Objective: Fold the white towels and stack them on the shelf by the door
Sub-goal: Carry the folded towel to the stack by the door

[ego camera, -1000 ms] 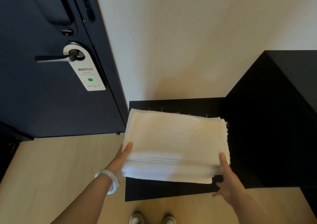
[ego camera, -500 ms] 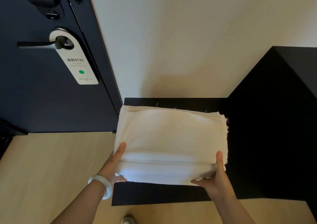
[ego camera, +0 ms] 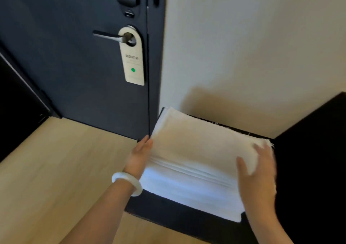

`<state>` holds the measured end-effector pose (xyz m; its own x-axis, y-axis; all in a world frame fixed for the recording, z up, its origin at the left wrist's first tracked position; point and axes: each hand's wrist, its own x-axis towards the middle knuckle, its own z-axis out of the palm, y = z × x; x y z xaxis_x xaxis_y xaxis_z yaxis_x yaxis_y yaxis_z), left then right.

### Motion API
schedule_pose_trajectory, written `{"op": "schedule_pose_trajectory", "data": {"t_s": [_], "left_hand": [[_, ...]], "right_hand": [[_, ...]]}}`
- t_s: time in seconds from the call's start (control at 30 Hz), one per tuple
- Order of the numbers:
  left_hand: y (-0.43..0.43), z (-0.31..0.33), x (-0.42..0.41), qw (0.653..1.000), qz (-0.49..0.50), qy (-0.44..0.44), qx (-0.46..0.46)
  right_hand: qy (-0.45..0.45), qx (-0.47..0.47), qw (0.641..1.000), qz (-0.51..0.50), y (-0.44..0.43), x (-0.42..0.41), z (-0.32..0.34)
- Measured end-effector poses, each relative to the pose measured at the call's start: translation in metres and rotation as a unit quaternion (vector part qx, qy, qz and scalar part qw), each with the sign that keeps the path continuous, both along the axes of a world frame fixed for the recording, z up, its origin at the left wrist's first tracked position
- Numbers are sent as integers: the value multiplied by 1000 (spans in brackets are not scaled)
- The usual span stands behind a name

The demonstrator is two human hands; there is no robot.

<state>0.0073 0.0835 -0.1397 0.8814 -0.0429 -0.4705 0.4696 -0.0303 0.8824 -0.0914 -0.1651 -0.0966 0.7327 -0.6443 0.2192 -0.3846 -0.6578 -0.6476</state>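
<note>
A low black shelf (ego camera: 168, 213) sits on the pale wooden floor (ego camera: 56, 165), right up against the cream wall (ego camera: 243, 56). On it lies a stack of folded white towels (ego camera: 196, 155), one on top of another. The stack covers most of the top. A dark strip shows along the near edge.

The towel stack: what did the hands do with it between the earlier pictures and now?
Both hands let go of the front corners of the towel stack. The right hand moved up onto its top at the right side, fingers spread, blurred. The left hand now lies flat against its left edge. The stack stayed on the black shelf.
</note>
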Motion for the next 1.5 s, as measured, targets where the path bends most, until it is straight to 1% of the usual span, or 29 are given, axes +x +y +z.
{"op": "schedule_pose_trajectory", "data": {"t_s": [0.03,0.07,0.1,0.13,0.17,0.23,0.27,0.3,0.33,0.37,0.4,0.43,0.53,0.57,0.63,0.67,0.77,0.8,0.9,0.97,1.07,1.2,1.27,1.33,1.43,1.5], "left_hand": [[0,3,-4,999,28,-14,-25],[1,6,-8,998,52,-22,-40],[2,5,-12,996,69,-29,-43],[6,1,-14,995,85,-35,-41],[9,-3,-17,993,98,-35,-51],[15,-9,-23,989,116,-21,-89],[18,-9,-27,987,120,-11,-104],[21,-12,-29,986,121,-5,-119],[23,-14,-30,985,114,0,-131],[25,-18,-31,984,105,2,-144],[26,-19,-31,985,95,2,-144],[29,-24,-31,987,95,-7,-132],[31,-26,-28,993,95,-74,-7],[30,-26,-27,990,90,-99,34],[29,-26,-22,986,58,-132,79],[29,-25,-19,987,32,-128,91],[28,-22,-9,988,-36,-70,131],[27,-20,-6,985,-54,-55,153],[26,-12,4,975,-92,-32,201],[26,-10,9,979,-89,-24,180],[26,-9,12,994,-53,-20,95],[27,-5,14,996,-42,-48,60],[29,-4,18,997,-47,-40,40],[31,-4,23,999,-39,-26,18],[32,0,29,1000,-16,-14,-6],[30,4,33,1000,-30,-2,-11]], "right_hand": [[18,3,993,117,20,12,4],[59,-8,974,218,41,24,6],[94,-49,948,299,57,39,3],[127,-97,921,355,70,54,-3],[156,-130,897,393,80,67,-13],[234,-181,849,437,94,81,-39],[245,-215,834,446,100,81,-51],[228,-247,833,440,105,79,-58],[218,-248,842,426,109,78,-59],[219,-228,853,416,112,79,-56],[222,-201,865,403,113,79,-52],[203,-187,875,397,116,82,-48],[104,-171,911,362,123,89,-38],[97,-144,917,359,124,92,-36],[111,-94,919,366,125,94,-32],[123,-98,915,372,124,94,-32],[151,-182,895,377,127,87,-36],[148,-184,899,370,127,85,-40],[125,-137,920,346,125,81,-41],[121,-92,933,326,126,82,-37],[111,-43,946,302,128,82,-31],[77,-57,954,284,135,82,-33],[83,-58,948,301,142,81,-38],[84,-86,942,315,146,77,-44],[58,-99,950,291,142,75,-49],[45,-90,957,273,140,77,-47]]}}
